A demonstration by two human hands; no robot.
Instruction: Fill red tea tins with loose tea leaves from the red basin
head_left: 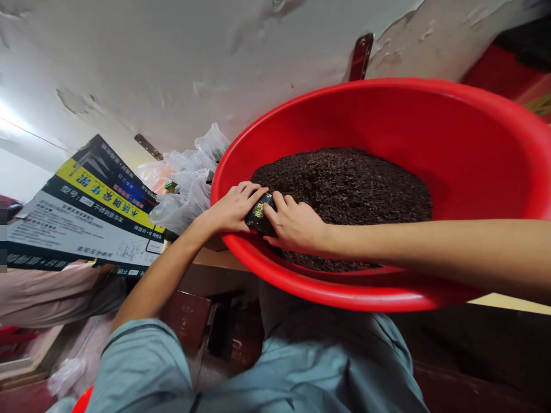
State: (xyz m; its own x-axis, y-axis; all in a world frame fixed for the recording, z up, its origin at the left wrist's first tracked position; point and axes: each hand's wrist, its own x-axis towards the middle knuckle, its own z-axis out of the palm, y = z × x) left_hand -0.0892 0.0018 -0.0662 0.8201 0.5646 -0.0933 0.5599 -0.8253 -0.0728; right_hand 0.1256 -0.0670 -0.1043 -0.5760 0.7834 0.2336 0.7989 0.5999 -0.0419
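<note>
A big red plastic basin (387, 109) holds a heap of dark loose tea leaves (353, 183). At its near left rim both my hands meet on a small black packet with gold print (259, 211). My left hand (235, 206) curls its fingers over the packet's left side. My right hand (295, 223) pinches the packet's right edge, with its palm resting on the leaves. The packet sits half in the leaves, and most of it is covered by my fingers.
Crumpled clear plastic bags (189, 178) lie left of the basin. A printed cardboard box with yellow and black panels (86, 218) stands at far left. A peeling white wall (172, 63) is behind. My grey-blue clothing (258, 367) fills the foreground.
</note>
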